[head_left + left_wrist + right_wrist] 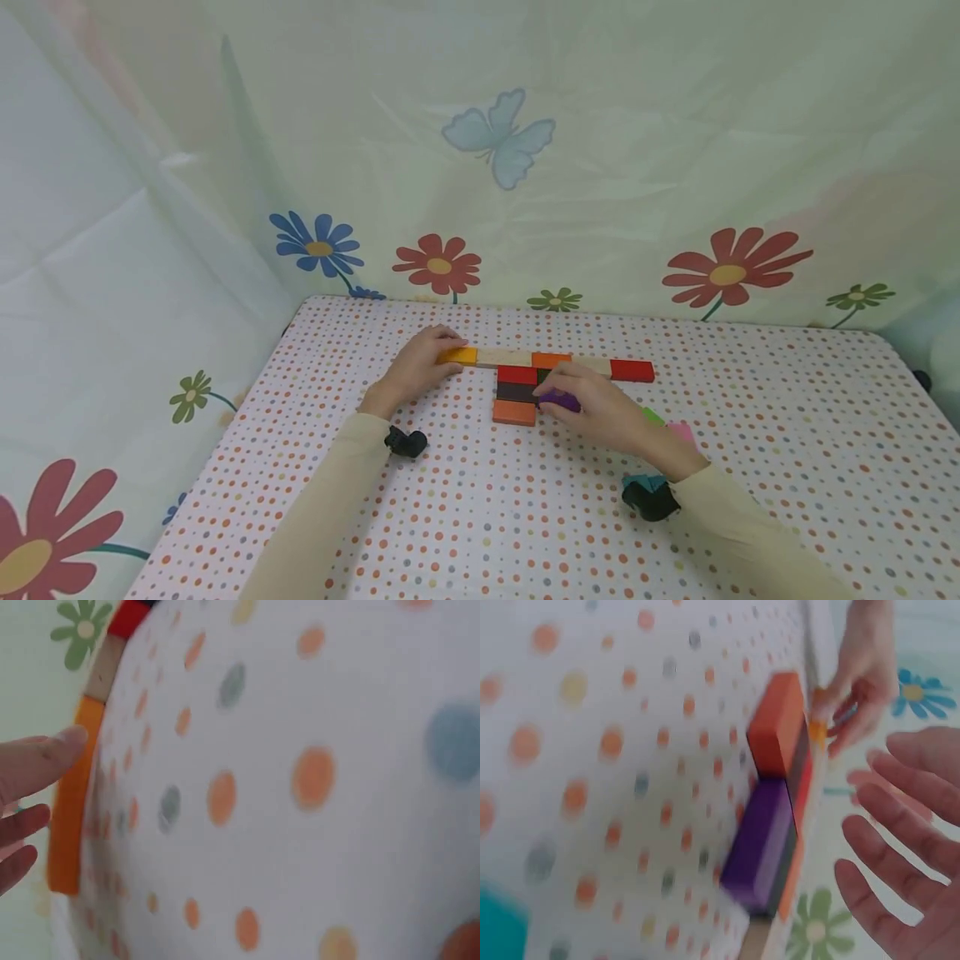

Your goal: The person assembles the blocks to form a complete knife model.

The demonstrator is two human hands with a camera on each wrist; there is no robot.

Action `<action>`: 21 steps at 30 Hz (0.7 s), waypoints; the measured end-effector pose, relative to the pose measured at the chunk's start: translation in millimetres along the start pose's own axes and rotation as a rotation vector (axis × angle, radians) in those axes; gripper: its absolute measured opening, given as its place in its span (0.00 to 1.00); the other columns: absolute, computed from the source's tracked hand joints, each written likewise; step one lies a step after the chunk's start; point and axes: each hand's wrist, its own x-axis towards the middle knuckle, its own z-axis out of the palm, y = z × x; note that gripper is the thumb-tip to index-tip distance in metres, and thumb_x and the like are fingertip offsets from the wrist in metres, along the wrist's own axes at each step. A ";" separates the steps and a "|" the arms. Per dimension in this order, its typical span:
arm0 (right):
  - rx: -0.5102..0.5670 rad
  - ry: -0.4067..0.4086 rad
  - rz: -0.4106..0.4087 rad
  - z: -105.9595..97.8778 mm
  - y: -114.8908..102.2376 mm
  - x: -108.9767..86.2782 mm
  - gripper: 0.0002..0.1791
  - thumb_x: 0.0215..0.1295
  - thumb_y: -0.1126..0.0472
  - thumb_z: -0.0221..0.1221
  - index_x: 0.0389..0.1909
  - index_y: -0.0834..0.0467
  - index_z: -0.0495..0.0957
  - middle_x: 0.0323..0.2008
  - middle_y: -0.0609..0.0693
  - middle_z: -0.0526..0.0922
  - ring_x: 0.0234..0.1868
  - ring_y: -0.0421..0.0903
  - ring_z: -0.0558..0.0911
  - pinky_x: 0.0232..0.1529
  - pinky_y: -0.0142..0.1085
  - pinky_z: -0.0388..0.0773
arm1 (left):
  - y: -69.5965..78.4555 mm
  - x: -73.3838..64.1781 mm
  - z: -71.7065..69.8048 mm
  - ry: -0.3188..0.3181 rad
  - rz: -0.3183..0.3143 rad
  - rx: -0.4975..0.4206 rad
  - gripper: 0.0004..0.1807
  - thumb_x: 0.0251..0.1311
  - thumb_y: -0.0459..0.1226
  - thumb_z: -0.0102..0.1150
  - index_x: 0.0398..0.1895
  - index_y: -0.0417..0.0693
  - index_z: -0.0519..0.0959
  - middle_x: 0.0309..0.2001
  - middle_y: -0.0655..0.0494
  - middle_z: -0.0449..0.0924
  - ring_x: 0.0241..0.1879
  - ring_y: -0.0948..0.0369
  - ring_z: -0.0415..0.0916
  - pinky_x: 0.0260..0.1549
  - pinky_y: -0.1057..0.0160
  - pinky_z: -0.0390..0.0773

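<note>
Behind the work area hangs a pale backdrop (pixel 615 167) printed with flowers and a butterfly. Before it lies the table (pixel 465 517), under a dotted cover. Left sleeve (pixel 318 508) and right sleeve (pixel 757 533) both extend over it.

Near the table's far edge is a flat block layout: a row running yellow, plain, orange, plain, red (pixel 632 371), with short courses set against its near side.

Left hand (pixel 422 362): at the row's left end, thumb on the near side and fingers beyond, grasping the yellow block (pixel 467 357). Right hand (pixel 592 408): poised about the purple block; fingers extended and released, apart from any block in the right wrist view.

Purple block (pixel 757 840): located on the table, against the near side of a dark block. The lower orange block (pixel 514 413) beside it reaches closer to the person; contact between these two cannot be confirmed.

Loose stock: teal block (pixel 641 481), pink block (pixel 683 431) and green block (pixel 652 416), partly covered by the right arm.

Assessment: the step in hand appears to be seating the purple block while the left hand steadies the row. The next move likely calls for lifting the right hand clear without disturbing that block, then collecting a loose one.
</note>
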 end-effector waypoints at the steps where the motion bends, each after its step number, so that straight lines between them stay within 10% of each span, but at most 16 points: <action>1: 0.001 -0.010 0.002 -4.8 2.6 -4.6 0.08 0.69 0.65 0.68 0.47 0.57 0.88 0.45 0.49 0.83 0.45 0.49 0.80 0.43 0.42 0.84 | 5.3 -1.0 -1.0 -0.004 0.018 0.007 0.26 0.68 0.39 0.70 0.68 0.45 0.80 0.65 0.49 0.76 0.65 0.51 0.72 0.68 0.52 0.72; 11: -0.021 -0.132 0.046 -40.0 28.7 -49.9 0.10 0.66 0.60 0.72 0.47 0.52 0.88 0.46 0.45 0.83 0.46 0.47 0.80 0.43 0.42 0.84 | 53.1 -9.8 14.0 -0.241 0.304 0.023 0.42 0.63 0.52 0.73 0.77 0.46 0.70 0.76 0.51 0.64 0.75 0.54 0.63 0.72 0.56 0.68; 21: -0.075 -0.131 0.121 -60.0 57.2 -94.2 0.17 0.59 0.63 0.76 0.48 0.48 0.88 0.46 0.43 0.81 0.47 0.45 0.79 0.47 0.45 0.84 | 59.9 -13.1 34.8 -0.270 0.293 0.063 0.36 0.71 0.52 0.64 0.77 0.48 0.69 0.81 0.54 0.59 0.79 0.56 0.56 0.75 0.57 0.63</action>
